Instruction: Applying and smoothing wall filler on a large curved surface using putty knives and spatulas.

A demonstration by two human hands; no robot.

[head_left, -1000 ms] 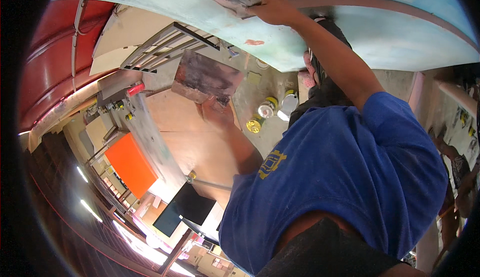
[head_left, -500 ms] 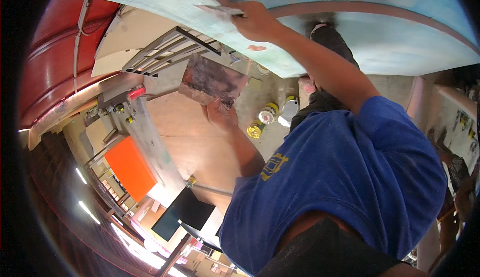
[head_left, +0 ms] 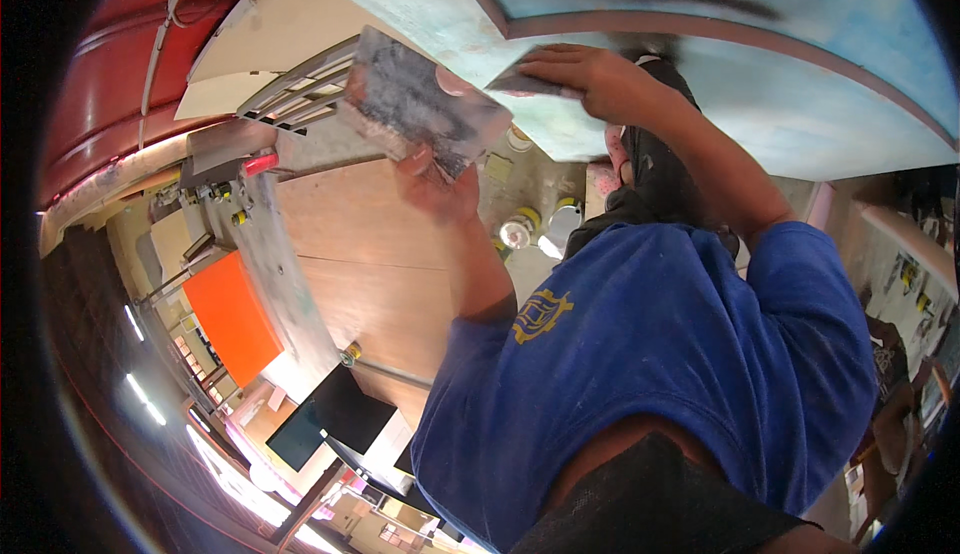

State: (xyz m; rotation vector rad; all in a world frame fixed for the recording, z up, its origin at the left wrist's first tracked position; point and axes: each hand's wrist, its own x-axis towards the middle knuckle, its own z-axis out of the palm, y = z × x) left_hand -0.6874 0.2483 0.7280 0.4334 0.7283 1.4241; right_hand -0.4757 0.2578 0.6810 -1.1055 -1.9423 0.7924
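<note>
My left hand (head_left: 440, 186) grips the lower edge of a flat rectangular mixing board (head_left: 410, 94), smeared grey and dark and held tilted. A pinkish dab of putty (head_left: 456, 84) sits near its right side. My right hand (head_left: 612, 86) is closed round a thin, flat spreader (head_left: 528, 78), its fingers lying along the blade. The spreader's tip points at the board's right edge, with a small gap between them. Behind and beyond my right hand spreads a large pale-blue panel (head_left: 740, 104) with a raised brown strip (head_left: 690, 25).
Cans (head_left: 520, 229) stand on the floor by my legs. A wide wooden board (head_left: 370, 264) lies left of me. Farther left are a black slatted frame (head_left: 300, 84), an orange panel (head_left: 232, 316) and a red curved surface (head_left: 110, 54).
My right hand has drawn the spreader back from over the blue panel, rightward and nearer to me. My left hand has raised the board, so the two tools are closer together.
</note>
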